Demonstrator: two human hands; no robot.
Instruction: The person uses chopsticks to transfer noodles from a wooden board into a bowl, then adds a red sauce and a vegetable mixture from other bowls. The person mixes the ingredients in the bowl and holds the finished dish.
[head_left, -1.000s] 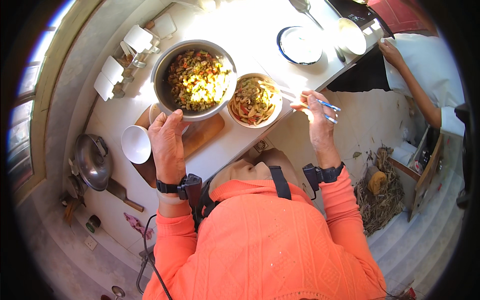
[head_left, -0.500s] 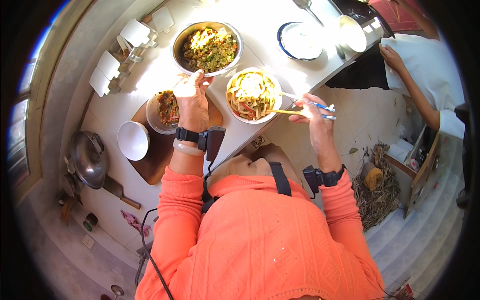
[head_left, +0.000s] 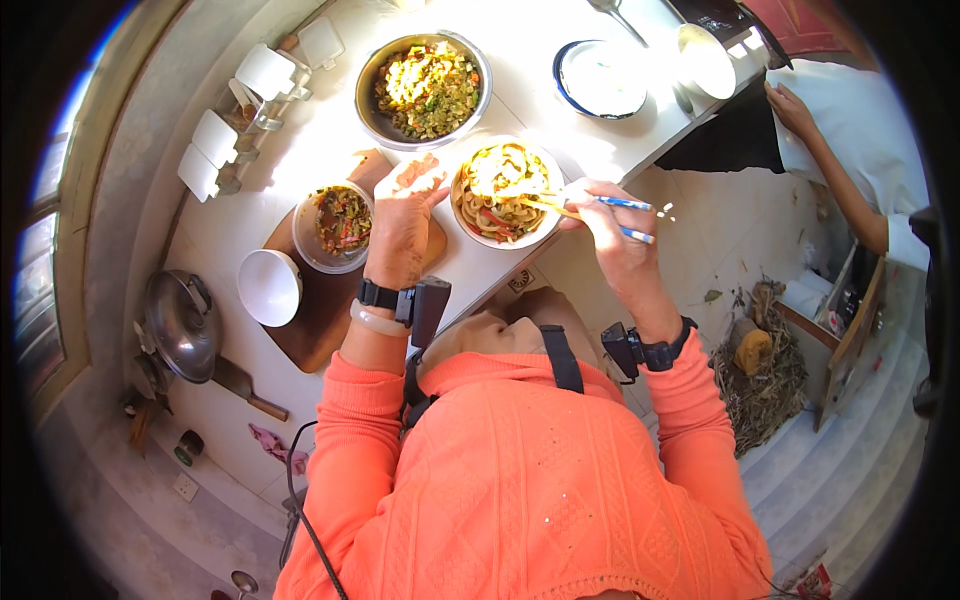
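My right hand (head_left: 622, 245) is closed around a pair of chopsticks (head_left: 544, 203) with blue-and-white ends. Their tips reach into the noodles (head_left: 494, 212) in a white bowl (head_left: 552, 222). On the bowl's left, my left hand (head_left: 402, 222) is raised with its fingers stretched out, close to the rim and holding nothing; whether it touches the bowl I cannot tell. Just beyond stands a steel basin (head_left: 366, 107) of chopped vegetable topping (head_left: 428, 95). Left of my left hand, a clear tub (head_left: 309, 245) holds a chopped red-and-green mix (head_left: 342, 220).
A brown cutting board (head_left: 300, 345) lies under the tub and a white bowl (head_left: 269, 288). A wok (head_left: 182, 325) and cleaver (head_left: 250, 390) are at left. A blue-rimmed bowl (head_left: 603, 80) and cream bowl (head_left: 705, 62) stand at far right, near another person's arm (head_left: 835, 165).
My left hand has left the steel basin's rim and come down beside the noodle bowl. My right hand has moved left and the chopsticks reach further over the noodles.
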